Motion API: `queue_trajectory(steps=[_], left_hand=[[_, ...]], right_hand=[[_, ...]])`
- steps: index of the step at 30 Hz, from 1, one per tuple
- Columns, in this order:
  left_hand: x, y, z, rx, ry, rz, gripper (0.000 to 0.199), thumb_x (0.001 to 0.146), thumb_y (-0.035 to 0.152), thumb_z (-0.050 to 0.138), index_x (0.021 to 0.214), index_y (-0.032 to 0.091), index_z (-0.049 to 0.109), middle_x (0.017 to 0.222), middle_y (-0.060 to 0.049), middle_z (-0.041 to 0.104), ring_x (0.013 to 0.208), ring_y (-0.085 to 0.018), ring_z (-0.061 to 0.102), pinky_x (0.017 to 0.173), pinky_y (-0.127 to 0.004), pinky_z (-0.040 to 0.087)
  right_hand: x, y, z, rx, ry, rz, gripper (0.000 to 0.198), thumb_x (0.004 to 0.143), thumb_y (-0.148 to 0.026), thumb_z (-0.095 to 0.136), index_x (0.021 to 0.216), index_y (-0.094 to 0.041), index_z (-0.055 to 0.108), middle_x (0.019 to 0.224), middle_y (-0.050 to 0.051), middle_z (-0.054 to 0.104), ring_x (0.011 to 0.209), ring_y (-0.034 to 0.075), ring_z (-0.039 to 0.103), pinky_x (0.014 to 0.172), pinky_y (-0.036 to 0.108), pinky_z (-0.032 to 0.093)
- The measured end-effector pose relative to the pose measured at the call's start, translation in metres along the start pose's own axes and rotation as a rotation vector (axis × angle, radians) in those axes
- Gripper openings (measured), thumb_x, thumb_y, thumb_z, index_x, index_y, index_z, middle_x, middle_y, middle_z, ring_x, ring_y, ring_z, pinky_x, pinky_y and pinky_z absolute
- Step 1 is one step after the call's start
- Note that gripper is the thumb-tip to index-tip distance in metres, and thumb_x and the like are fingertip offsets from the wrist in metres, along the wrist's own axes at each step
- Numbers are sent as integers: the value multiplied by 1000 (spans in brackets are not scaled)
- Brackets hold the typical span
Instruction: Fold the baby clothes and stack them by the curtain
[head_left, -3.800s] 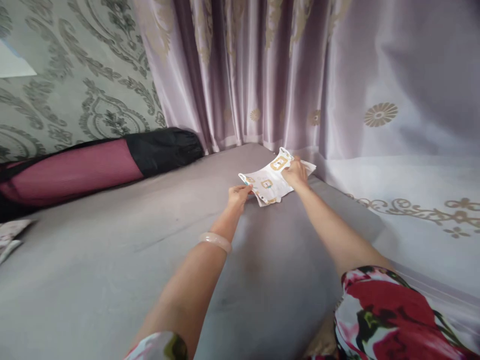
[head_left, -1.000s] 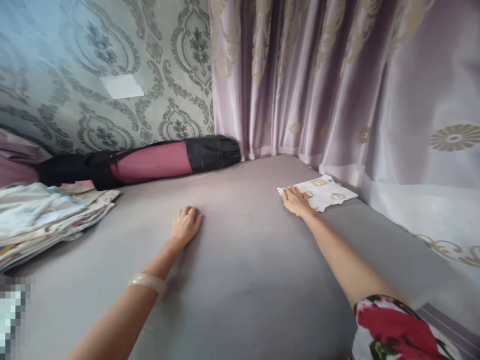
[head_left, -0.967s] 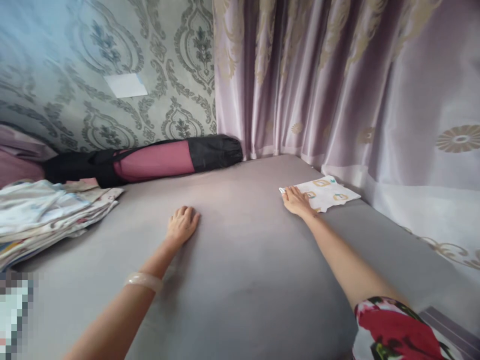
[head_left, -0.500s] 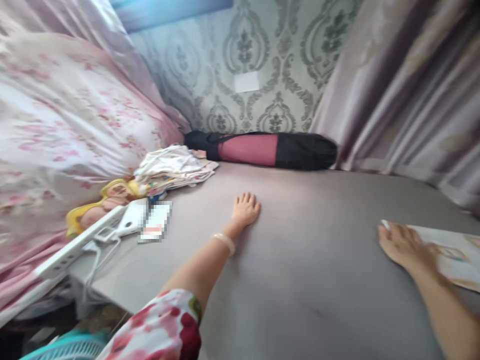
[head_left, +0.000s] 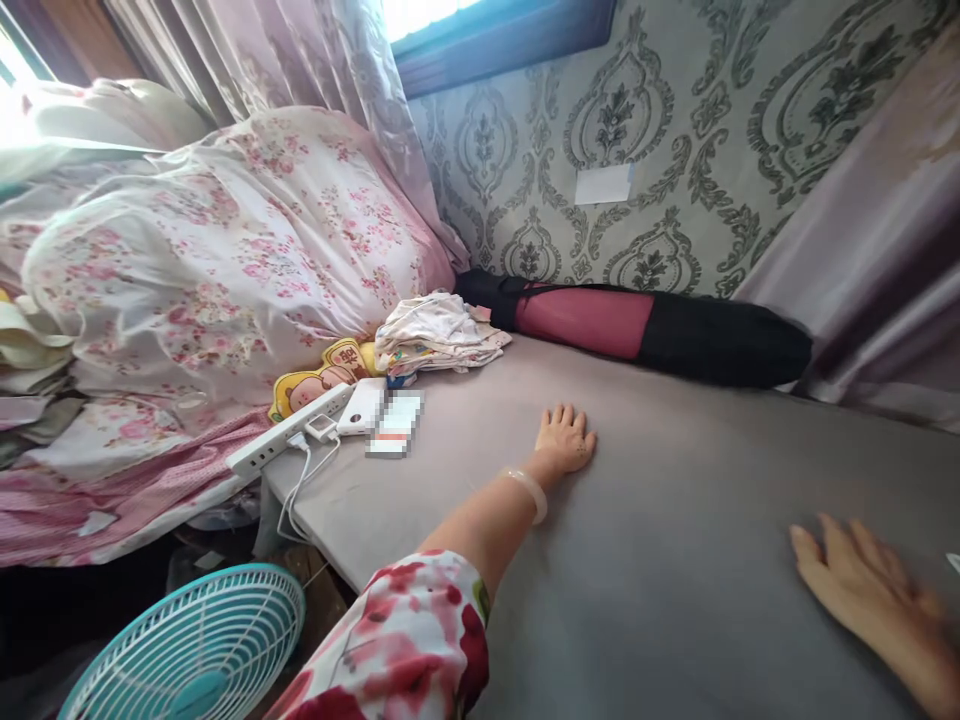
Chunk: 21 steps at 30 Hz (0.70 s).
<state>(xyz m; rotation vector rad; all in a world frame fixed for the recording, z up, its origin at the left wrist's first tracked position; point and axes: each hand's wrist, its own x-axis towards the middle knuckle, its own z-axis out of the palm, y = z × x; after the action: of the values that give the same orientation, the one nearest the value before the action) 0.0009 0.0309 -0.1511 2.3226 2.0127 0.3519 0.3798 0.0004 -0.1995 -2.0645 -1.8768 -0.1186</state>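
Observation:
My left hand [head_left: 565, 440] lies flat on the grey surface [head_left: 637, 530], fingers spread and nothing in them. A pale bangle [head_left: 531, 494] circles that wrist. Off to the right, my right hand [head_left: 870, 590] is over the same surface, fingers apart and somewhat smeared by motion; whether it touches the surface I cannot tell. Only a small white corner of something [head_left: 953, 562] shows at the right edge of the view. Left of my left hand are a folded pile of cloth [head_left: 442, 335] and a blurred-out flat rectangle [head_left: 396, 425].
A long black and pink bag [head_left: 585, 320] lies along the wall. At the left are a white power strip [head_left: 289, 430] with cables, a white device [head_left: 364, 405], a yellow cartoon cushion [head_left: 311, 385] and floral bedding [head_left: 247, 230]. Below the edge stands a turquoise fan [head_left: 202, 640].
The view has swung left, bringing the fan and bedding further in. My right hand has come off the white patterned sheet, now almost out of view. My left hand stays flat.

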Motion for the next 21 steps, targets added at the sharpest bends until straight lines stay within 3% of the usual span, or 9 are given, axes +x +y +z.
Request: queue_trajectory(steps=[4,8,10,12,16,21], left_hand=[[2,-4,-1,-72,25,6,54,96,46,29,137,15,47,148,-15,41,139,-29,31,113,-49,23],[16,-25,-15,-402,16,-12,33,82,38,62,109,20,67,124,-8,64,119,-24,54,104,-38,38],[27,-47,-28,-498,32,-77,21,81,32,63,98,22,70,104,-4,71,97,-17,65,89,-28,47],[37,-74,-45,-506,114,-176,22,89,27,51,97,18,70,93,-4,73,85,-14,67,79,-23,49],[43,-135,-87,-442,346,-446,27,91,19,42,89,13,69,87,-10,71,87,-18,66,78,-26,47],[25,-199,-139,-305,582,-703,30,92,20,37,94,15,66,99,-14,69,98,-23,62,84,-30,43]], right_hand=[[-14,-86,-1,-33,-183,-1,79,86,-55,12,144,-12,43,148,22,39,138,37,33,107,61,27],[-33,-134,2,-59,-221,-133,73,88,-52,12,141,-14,46,151,16,37,141,31,31,111,57,25],[-43,-145,2,-68,-192,-182,71,89,-49,12,140,-14,47,151,16,37,140,30,32,112,57,23],[-51,-151,0,-89,-137,-224,70,90,-46,12,139,-12,49,150,16,38,139,31,34,112,57,22],[-57,-154,-4,-141,-59,-262,68,90,-43,13,137,-11,50,148,17,42,136,32,38,110,56,25],[-57,-156,-5,-170,-30,-280,67,90,-40,13,135,-11,52,146,18,45,134,32,41,108,56,29]])
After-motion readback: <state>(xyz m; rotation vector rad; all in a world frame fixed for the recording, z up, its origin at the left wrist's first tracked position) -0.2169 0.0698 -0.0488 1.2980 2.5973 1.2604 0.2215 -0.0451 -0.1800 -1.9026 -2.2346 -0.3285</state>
